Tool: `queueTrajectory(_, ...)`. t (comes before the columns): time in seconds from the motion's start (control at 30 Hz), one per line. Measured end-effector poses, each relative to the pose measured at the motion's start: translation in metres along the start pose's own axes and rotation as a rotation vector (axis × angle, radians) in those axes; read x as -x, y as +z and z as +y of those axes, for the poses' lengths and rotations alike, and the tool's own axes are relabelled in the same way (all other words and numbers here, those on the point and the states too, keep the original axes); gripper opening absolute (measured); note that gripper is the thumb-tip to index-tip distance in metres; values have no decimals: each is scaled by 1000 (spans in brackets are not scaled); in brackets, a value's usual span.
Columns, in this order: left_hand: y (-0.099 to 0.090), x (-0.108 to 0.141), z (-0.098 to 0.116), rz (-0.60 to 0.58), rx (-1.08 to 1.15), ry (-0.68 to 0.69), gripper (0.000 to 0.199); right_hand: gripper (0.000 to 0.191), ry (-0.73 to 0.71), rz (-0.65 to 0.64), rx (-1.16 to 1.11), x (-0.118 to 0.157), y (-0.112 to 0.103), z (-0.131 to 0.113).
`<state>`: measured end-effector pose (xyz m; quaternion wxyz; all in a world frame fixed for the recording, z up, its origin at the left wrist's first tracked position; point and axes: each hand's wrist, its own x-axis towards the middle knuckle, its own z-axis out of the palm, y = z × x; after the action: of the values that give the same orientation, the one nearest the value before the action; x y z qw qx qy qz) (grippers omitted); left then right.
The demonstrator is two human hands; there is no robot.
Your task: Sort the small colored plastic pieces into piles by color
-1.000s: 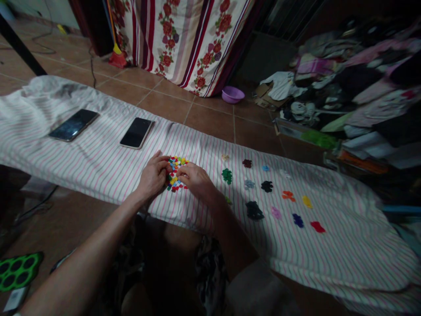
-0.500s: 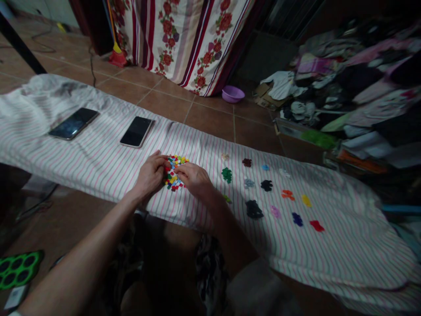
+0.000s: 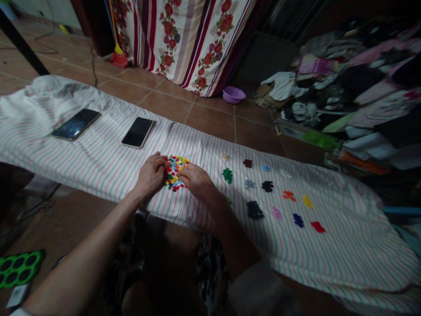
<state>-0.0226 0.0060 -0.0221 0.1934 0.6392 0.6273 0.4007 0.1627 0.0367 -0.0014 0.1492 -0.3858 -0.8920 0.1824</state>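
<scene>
A pile of small mixed-colour pieces [image 3: 176, 171] lies on the striped cloth [image 3: 184, 210] between my hands. My left hand [image 3: 151, 172] rests along the pile's left edge, its fingers bent loosely and touching the outer pieces. From the right, my right hand [image 3: 196, 179] reaches into the pile with thumb and fingertips drawn together. Whatever is between those fingertips is too small to make out. To the right, pieces are grouped by colour, among them a green heap [image 3: 227, 175], a black heap [image 3: 267, 186], an orange heap [image 3: 289, 195] and a red heap [image 3: 318, 227].
Two phones, one dark [image 3: 76, 124] and one pale-edged [image 3: 138, 132], lie on the cloth to the left. Beyond it, a purple basin [image 3: 233, 95] stands on the tiled floor near a flowered curtain [image 3: 190, 39]. Clothes [image 3: 348, 83] are heaped at the right.
The whole view has shifted very slightly. Both hands stay at the pile, with hardly any movement of the fingers. The colour heaps look the same.
</scene>
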Motion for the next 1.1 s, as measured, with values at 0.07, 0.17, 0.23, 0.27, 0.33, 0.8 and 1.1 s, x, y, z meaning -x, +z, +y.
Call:
queueTrajectory(0.07, 1, 0, -1, 2, 5, 1, 25, 20, 2, 9, -12, 0, 1, -1)
queueTrajectory(0.17, 1, 0, -1, 5, 5, -13, 26, 18, 31, 13, -40, -1, 2, -1)
queueTrajectory(0.23, 0, 1, -1, 6, 4, -17, 27, 18, 59, 16, -65, 0, 1, -1)
queueTrajectory(0.27, 0, 1, -1, 5, 4, -18, 27, 17, 70, 22, -81, 0, 1, -1)
queueTrajectory(0.33, -1, 1, 1, 5, 11, -25, 27, 17, 84, 56, -124, -1, 1, -1)
queueTrajectory(0.8, -1, 3, 2, 4, 66, -81, 42, 16, 110, 251, -532, 0, -6, 0)
queueTrajectory(1.1, 0, 3, 4, -20, 44, -130, 46, 17, 135, 263, -744, 16, -7, 6)
